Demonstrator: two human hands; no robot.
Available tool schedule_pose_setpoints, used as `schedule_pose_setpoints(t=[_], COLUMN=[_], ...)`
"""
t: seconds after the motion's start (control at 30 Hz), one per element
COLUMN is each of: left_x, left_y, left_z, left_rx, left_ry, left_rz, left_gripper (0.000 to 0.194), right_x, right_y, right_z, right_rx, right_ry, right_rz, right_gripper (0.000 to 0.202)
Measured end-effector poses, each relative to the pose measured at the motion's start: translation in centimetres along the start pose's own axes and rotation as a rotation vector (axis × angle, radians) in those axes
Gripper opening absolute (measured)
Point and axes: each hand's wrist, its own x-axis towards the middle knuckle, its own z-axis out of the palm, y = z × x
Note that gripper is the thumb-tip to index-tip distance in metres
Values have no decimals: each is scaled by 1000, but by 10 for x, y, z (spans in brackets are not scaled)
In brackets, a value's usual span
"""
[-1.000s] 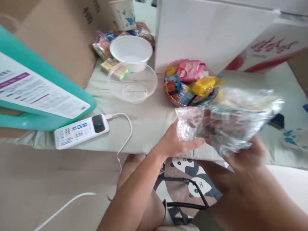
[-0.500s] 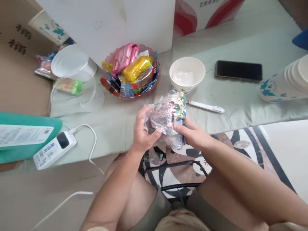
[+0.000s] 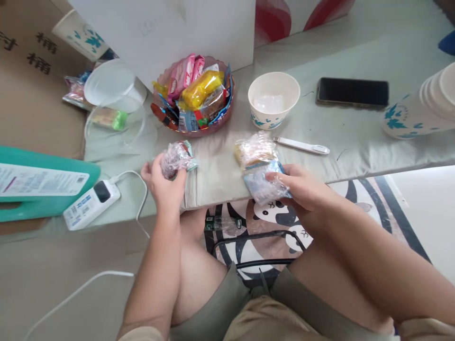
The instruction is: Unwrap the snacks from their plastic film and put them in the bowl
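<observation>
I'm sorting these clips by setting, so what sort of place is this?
Probably a room at home: a patterned panda mat, a cloth-covered table and a bowl of wrapped snacks suggest it.

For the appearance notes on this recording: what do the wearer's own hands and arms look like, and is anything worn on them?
The left hand and right hand are bare, as are both forearms: no glove, ring, watch or bracelet shows. Beige cloth sleeves show only at the picture's bottom edge, without visible markings.
</observation>
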Motion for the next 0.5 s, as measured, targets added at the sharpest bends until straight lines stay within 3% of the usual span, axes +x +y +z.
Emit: schedule_pose_setpoints(t=[0.07, 0.13, 0.17, 0.2, 0.3, 0.33, 0.4, 0.47, 0.5], left_x=[-6, -19, -28, -37, -63, -67, -69, -60, -54], left_y=[13, 35, 47, 60, 90, 94, 93, 84, 78], left_z=[-4, -4, -3, 0, 15, 21, 31, 38, 41], left_rx=[-38, -218, -335, -459, -833, -877, -886, -849, -830], left_ry=[120, 187, 131, -14, -546, -653, -686, -560, -485], left_rz=[146, 354, 424, 444, 257, 201, 128, 106, 105], left_gripper=[66, 54, 41, 34, 64, 67, 69, 71, 75], right_x=[-5, -7, -6, -5, 2, 4, 5, 4, 4], right_y=[-1, -1, 0, 2, 7, 8, 7, 4, 3], right_z=[-1, 2, 4, 7, 17, 19, 18, 9, 2], right_rx=[90, 194, 236, 269, 273, 234, 91, -134, -270], right_ry=[-37, -59, -72, -86, -101, -100, -93, 17, 139], right_rz=[40, -36, -96, -151, -301, -351, -445, -522, -550], right_gripper=[43, 45, 46, 48, 49, 48, 46, 37, 31])
